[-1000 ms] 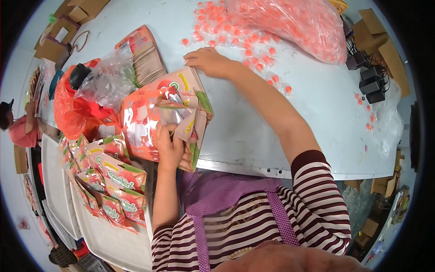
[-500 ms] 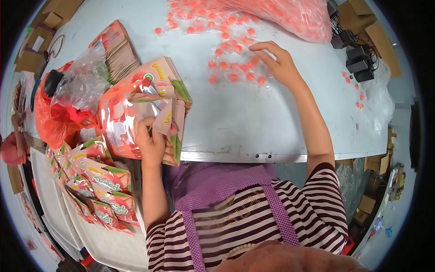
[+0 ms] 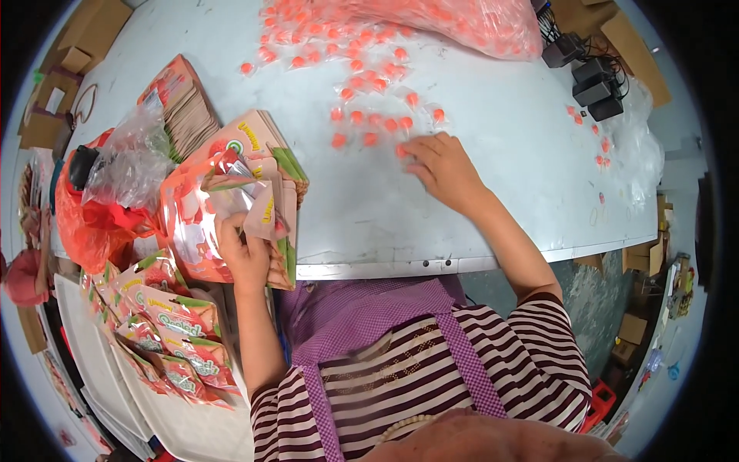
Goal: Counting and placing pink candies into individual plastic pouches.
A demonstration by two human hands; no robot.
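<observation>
My left hand [image 3: 245, 254] is closed on the edge of an open pink and red pouch [image 3: 265, 200], whose mouth gapes toward the right. That pouch lies over a stack of flat matching pouches [image 3: 254, 127] near the table's front edge. On the right, my right hand [image 3: 446, 173] pinches a small red candy in clear wrap [image 3: 402, 150] at the near side of the scattered ones. Similar wrapped candies [image 3: 374, 119] lie just beyond its fingers. The fingertips are slightly blurred.
A large clear bag of red candies [image 3: 477, 31] rests at the back. Another pouch stack [image 3: 185, 108], a red plastic bag [image 3: 85, 208] and a tray [image 3: 192, 431] of filled pouches [image 3: 181, 316] are at left. Black power adapters [image 3: 596, 85] and cardboard boxes [image 3: 635, 54] stand at right.
My right hand has come nearer and left from over the candies, its fingers closing on one at the near edge. My left hand stays on the pouch. The whole view has shifted slightly.
</observation>
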